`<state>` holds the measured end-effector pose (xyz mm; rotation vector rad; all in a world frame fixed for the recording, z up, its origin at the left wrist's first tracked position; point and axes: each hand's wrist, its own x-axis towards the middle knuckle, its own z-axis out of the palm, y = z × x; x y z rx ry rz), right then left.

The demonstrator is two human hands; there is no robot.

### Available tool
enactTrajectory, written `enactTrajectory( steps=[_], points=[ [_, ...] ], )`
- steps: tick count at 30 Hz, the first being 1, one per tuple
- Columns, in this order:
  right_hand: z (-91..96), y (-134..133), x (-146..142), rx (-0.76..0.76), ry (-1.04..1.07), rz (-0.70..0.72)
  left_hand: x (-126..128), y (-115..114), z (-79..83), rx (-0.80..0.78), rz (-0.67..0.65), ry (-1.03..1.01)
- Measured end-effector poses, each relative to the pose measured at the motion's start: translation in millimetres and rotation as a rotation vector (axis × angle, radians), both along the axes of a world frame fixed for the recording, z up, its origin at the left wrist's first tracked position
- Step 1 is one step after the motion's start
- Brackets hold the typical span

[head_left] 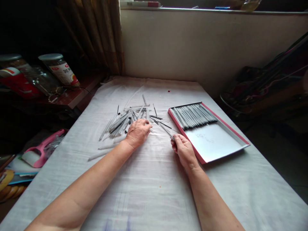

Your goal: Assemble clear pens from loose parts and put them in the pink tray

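White cloth covers the worktop point(154, 199), and on its left-centre lies a loose pile of clear, frosted plastic pen barrels point(117, 123), with thin black pen refills point(158, 119) strewn at the pile's right edge. To the right sits a shallow, red-sided cardboard box with a white interior point(204, 158); in its far part, a row of translucent, black-ended pens point(193, 116) lies side by side, probably kept in line by the box's walls.

The left hand point(138, 133) rests over the pile's near right edge, its fingers partly curled; whether they grip a barrel I cannot tell. The right hand point(184, 149) is just beside the box's left wall, its thumb and fingers closed on the near end of 1 slim grey translucent pen point(166, 131). Held by that end, the pen's length extends beyond the fingers, far and left towards the refills, perhaps so that its other end stays free. It lies between the 2 hands.
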<state>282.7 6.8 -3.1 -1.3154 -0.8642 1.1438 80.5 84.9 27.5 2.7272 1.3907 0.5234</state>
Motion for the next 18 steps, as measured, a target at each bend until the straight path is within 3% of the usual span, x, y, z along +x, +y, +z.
enactTrajectory(
  steps=[4,9,14,18],
  points=[
    [0.7,0,-2,0.016,0.014,-0.051,16,15,-3.3,0.068,-0.053,0.195],
    [0.6,0,1,0.042,0.005,-0.081,13,15,-2.5,0.149,-0.102,0.013],
    [5.7,-5,2,0.154,-0.144,-0.168,-7,-22,0.3,0.108,-0.003,-0.326],
    [15.7,-12,-4,0.184,-0.278,-0.037,-28,-57,-7.4,-0.081,0.101,-0.579]
  ],
)
